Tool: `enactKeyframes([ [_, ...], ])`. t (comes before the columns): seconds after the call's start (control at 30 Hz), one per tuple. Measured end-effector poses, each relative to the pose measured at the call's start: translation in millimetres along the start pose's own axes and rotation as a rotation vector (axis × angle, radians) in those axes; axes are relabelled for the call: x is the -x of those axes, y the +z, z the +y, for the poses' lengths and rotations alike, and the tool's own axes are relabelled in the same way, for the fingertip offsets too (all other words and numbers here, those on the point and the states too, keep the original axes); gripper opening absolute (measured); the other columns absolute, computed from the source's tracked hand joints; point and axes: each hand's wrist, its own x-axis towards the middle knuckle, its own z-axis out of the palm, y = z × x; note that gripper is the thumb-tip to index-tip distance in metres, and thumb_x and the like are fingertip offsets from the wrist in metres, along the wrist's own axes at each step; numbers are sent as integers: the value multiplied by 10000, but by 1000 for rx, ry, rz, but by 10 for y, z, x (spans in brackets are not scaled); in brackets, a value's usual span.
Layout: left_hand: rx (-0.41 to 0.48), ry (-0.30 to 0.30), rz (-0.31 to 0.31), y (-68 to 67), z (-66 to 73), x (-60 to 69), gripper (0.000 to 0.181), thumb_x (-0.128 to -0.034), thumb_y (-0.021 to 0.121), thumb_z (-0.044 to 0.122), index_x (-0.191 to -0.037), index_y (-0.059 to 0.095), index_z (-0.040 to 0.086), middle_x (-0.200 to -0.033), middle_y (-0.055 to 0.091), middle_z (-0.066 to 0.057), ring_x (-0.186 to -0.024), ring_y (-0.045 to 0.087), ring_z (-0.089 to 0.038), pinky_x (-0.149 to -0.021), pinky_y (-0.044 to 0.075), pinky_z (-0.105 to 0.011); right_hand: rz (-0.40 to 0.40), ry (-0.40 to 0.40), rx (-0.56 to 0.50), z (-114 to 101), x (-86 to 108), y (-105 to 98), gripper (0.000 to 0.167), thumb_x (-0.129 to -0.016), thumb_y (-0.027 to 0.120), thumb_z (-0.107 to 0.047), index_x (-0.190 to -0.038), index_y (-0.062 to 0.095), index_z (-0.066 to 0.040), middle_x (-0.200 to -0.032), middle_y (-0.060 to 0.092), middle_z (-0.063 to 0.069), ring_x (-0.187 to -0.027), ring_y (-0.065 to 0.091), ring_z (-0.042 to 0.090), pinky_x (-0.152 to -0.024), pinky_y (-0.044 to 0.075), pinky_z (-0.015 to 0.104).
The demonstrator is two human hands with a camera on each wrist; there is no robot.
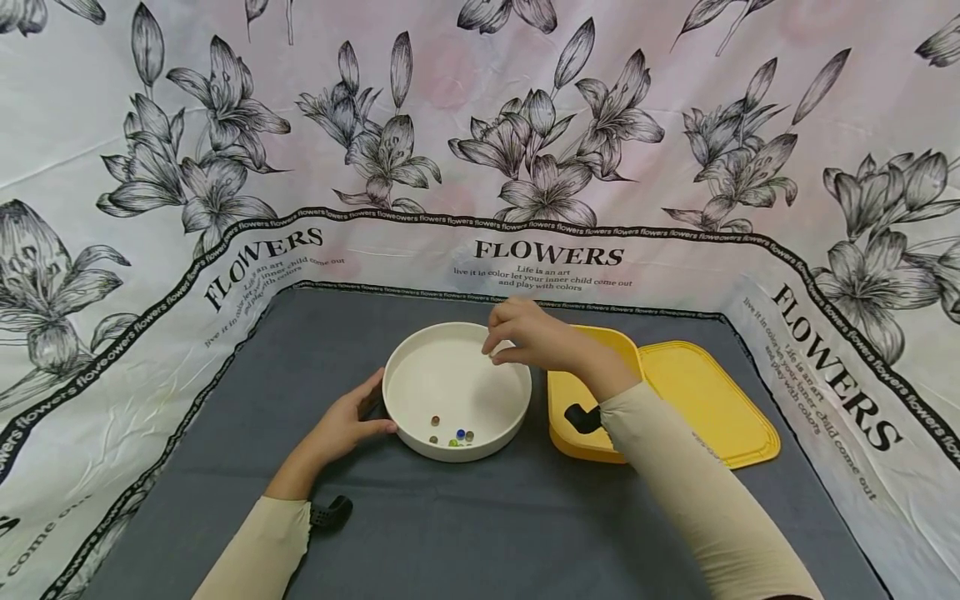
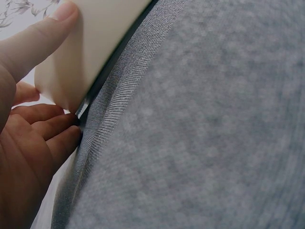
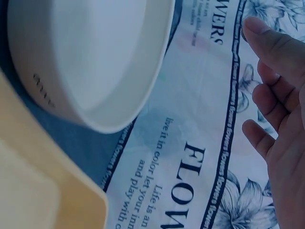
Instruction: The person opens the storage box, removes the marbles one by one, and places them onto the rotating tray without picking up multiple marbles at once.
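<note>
A round white bowl (image 1: 457,375) stands on the grey cloth, and several small marbles (image 1: 461,434), brown, blue and green, lie at its near side. My left hand (image 1: 343,427) holds the bowl's left side. Its thumb (image 2: 45,40) lies against the outer wall, and the other fingers are bent in near the base. Over the bowl's far right rim, my right hand (image 1: 528,336) has its fingertips pinched together. A sliver of a small dark marble (image 3: 243,34) shows at the thumb tip; the rest is hidden behind the thumb.
To the right of the bowl stands a yellow container (image 1: 558,417), partly covered by the right forearm. Its flat yellow lid (image 1: 705,392) lies beside it on the right. A white flower-printed cloth (image 1: 555,167) rises behind and along the sides of the grey cloth (image 1: 465,533).
</note>
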Motion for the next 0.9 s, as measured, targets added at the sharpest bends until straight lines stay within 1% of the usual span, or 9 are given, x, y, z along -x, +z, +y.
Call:
enactKeyframes([
  [0.17, 7, -4, -3, -9, -16, 2, 1079, -840, 859, 229, -1649, 164, 70, -1701, 188, -130, -1533, 286, -339, -1210, 303, -487, -36, 13, -15, -31, -138, 107, 159, -889, 818, -238, -1044, 821, -200, -1025, 605, -31, -966, 471, 159, -861, 379, 352],
  [0.3, 9, -17, -4, -8, -16, 6, 1087, -838, 860, 228, -1649, 156, 63, -1702, 183, -130, -1534, 282, -335, -1209, 304, -480, -77, 30, -30, -46, -216, 194, 169, -907, 800, -283, -1062, 816, -216, -1063, 606, -31, -1015, 473, 164, -907, 387, 362],
  [0.4, 11, -29, -1, -8, -3, 12, 1090, -832, 864, 228, -1649, 161, 70, -1701, 184, -124, -1532, 287, -330, -1210, 305, -475, -93, 25, -33, -52, -260, 263, 173, -915, 792, -304, -1072, 812, -234, -1087, 611, -40, -1046, 475, 159, -943, 389, 370],
  [0.6, -4, -34, 5, -14, 10, 21, 1093, -830, 868, 244, -1648, 165, 61, -1697, 196, -136, -1524, 300, -350, -1206, 314, -505, -104, 4, -44, -100, -325, 366, 183, -899, 811, -282, -1073, 811, -226, -1079, 610, -45, -1025, 471, 155, -928, 388, 362],
  [0.77, -5, -34, 4, -8, 3, 9, 1086, -836, 864, 250, -1651, 166, 80, -1699, 200, -121, -1527, 298, -333, -1211, 309, -503, -109, 3, -39, -131, -325, 369, 211, -891, 817, -298, -1086, 807, -220, -1069, 602, -50, -1023, 463, 152, -924, 385, 354],
  [0.9, -7, -33, 1, -8, 4, 2, 1087, -837, 863, 258, -1653, 163, 92, -1701, 193, -120, -1528, 295, -332, -1211, 311, -501, -102, 25, -21, -105, -240, 295, 210, -891, 815, -308, -1083, 810, -222, -1056, 598, -48, -1006, 462, 155, -915, 386, 358],
])
